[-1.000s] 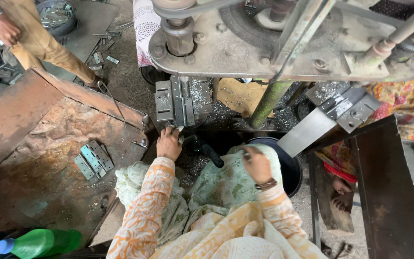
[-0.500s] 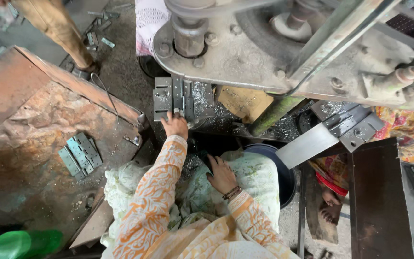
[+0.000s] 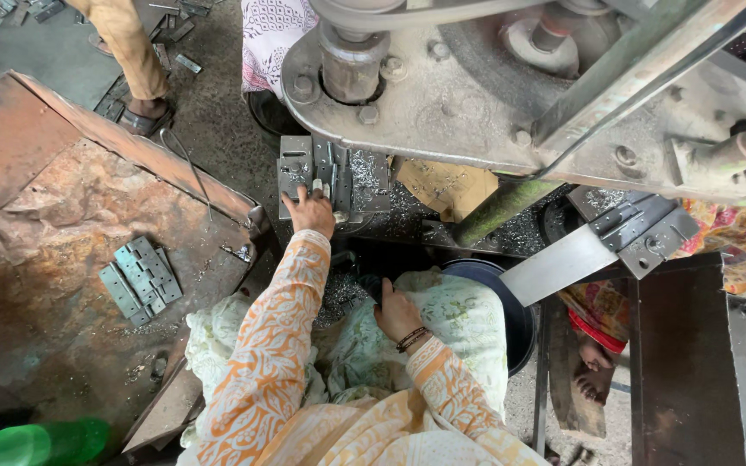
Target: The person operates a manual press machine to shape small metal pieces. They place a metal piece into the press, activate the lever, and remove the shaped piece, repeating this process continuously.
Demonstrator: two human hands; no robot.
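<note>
Carefully we seat the metal piece [image 3: 316, 185] on the press die [image 3: 321, 177], left hand [image 3: 311, 211] pinching it, right hand [image 3: 395, 312] curled low, hold unclear.

Green bottle [image 3: 41, 442] cut off btm edge; right hand [image 3: 397, 312] fingertips hidden.

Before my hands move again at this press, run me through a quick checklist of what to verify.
1. Left hand out from under the press head: not ok, it rests on the die block.
2. Small piece seated at the fingertips: cannot tell.
3. Right hand away from the die: ok, down in the lap.
4. Metal plates within reach on the rusty bench: ok.
5. Other person's foot apart from the die: ok.
</note>
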